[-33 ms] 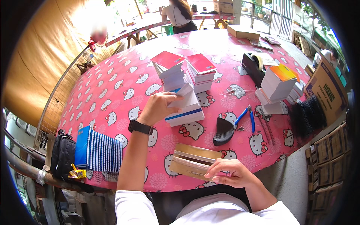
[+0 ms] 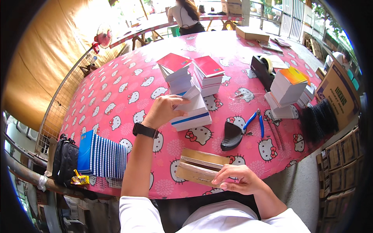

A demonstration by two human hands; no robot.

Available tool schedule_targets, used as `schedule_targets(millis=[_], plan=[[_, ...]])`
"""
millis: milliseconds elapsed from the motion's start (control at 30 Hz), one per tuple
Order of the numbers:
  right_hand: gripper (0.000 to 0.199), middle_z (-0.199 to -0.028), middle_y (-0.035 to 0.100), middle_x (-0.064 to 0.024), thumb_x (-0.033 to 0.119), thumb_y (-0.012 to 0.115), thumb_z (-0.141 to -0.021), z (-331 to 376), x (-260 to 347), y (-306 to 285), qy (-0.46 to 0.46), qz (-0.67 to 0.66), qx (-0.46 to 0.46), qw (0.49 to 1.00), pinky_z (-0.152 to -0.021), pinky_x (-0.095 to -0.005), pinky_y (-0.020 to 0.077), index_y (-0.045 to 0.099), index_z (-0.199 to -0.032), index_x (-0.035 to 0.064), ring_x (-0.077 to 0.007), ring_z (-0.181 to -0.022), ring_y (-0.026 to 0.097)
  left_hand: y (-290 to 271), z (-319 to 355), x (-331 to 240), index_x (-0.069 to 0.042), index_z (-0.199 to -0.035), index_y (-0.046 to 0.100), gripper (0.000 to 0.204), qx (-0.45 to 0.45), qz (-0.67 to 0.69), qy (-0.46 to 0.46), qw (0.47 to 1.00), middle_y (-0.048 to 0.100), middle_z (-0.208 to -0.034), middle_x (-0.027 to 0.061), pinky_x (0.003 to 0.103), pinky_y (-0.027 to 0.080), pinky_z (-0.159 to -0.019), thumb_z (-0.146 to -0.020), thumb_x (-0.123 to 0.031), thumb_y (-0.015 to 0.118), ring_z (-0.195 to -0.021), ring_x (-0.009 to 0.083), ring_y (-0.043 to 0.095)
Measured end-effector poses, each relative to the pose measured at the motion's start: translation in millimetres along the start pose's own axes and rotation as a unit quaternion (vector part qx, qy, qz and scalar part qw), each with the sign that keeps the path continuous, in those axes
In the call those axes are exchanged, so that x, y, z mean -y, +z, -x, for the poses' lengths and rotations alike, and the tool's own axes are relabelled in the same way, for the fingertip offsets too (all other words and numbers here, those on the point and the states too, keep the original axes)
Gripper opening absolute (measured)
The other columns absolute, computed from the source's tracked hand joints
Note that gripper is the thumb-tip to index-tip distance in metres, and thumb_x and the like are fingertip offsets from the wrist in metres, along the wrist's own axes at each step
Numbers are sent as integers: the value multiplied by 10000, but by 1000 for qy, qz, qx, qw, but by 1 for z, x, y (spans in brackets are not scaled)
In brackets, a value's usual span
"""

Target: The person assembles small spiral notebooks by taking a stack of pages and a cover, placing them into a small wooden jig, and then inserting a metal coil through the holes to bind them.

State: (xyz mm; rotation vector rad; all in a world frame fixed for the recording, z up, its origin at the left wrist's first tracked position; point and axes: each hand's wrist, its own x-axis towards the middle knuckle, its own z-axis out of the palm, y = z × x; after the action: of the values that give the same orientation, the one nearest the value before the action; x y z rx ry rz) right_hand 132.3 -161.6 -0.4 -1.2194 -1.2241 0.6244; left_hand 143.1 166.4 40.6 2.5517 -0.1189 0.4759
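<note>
My left hand (image 2: 167, 108), with a black watch (image 2: 145, 131) on its wrist, is closed on a white paper pad (image 2: 192, 93) at the top of a stack of paper blocks (image 2: 194, 116). Blue strips show in that stack. Near the front edge lies a slotted wooden block (image 2: 200, 171), a dark groove running along its length. Fingers and thumb of my right hand (image 2: 239, 179) pinch its right end. Just behind stand two piles of red-covered notepads (image 2: 175, 62). Blue-handled pliers (image 2: 261, 123) lie beyond my right hand, beside a black curved holder (image 2: 231, 136).
Blue notebooks (image 2: 103, 153) stand in a row at the left, next to a black bag (image 2: 65, 161). Orange-topped notepads (image 2: 289, 83), black binding coils (image 2: 320, 118) and a carton (image 2: 340, 91) are on the right. A tape dispenser (image 2: 264, 70) sits farther back. Another person (image 2: 185, 17) is at a far table.
</note>
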Motion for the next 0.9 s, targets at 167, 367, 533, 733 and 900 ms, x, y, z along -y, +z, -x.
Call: schedule_targets(millis=[167,367,533,733,900], plan=[[163,-936,707,-96,156,697,-865,-2,2,1,7,3,8,1000,-772,-324,514,684,-957,23,-207,-870,661,-2,-5,18,-126,-1053,727,410,8,51,-18,998,710,-1004,75,304,542,-713,-654,-78,810,-728,179,656],[167,-916,693,-83,156,690,-871,-1,0,1,1,6,3,1000,-750,-317,508,681,-972,24,-199,-846,651,0,-3,10,-131,-1044,732,405,-5,38,-1,999,719,-963,82,297,549,-703,-655,-43,802,-711,173,661],[171,-926,708,-91,173,700,-863,-3,1,1,4,14,8,1000,-765,-325,515,684,-953,27,-210,-857,663,3,-4,28,-127,-1058,730,387,5,130,-26,991,725,-942,82,272,548,-686,-687,-32,789,-724,126,664],[158,-905,690,-78,143,693,-867,-4,-3,2,-13,20,6,1000,-743,-322,506,681,-972,26,-200,-832,652,-4,-4,30,-123,-1096,717,386,31,143,-69,987,719,-879,71,260,533,-658,-729,-10,755,-726,111,663],[148,-932,690,-79,127,680,-878,-2,-3,-3,-15,32,-11,999,-737,-301,504,675,-976,15,-183,-836,650,-8,5,-12,-104,-1165,668,349,-174,-27,-56,983,699,-836,101,283,533,-638,-831,-2,653,-700,161,668]])
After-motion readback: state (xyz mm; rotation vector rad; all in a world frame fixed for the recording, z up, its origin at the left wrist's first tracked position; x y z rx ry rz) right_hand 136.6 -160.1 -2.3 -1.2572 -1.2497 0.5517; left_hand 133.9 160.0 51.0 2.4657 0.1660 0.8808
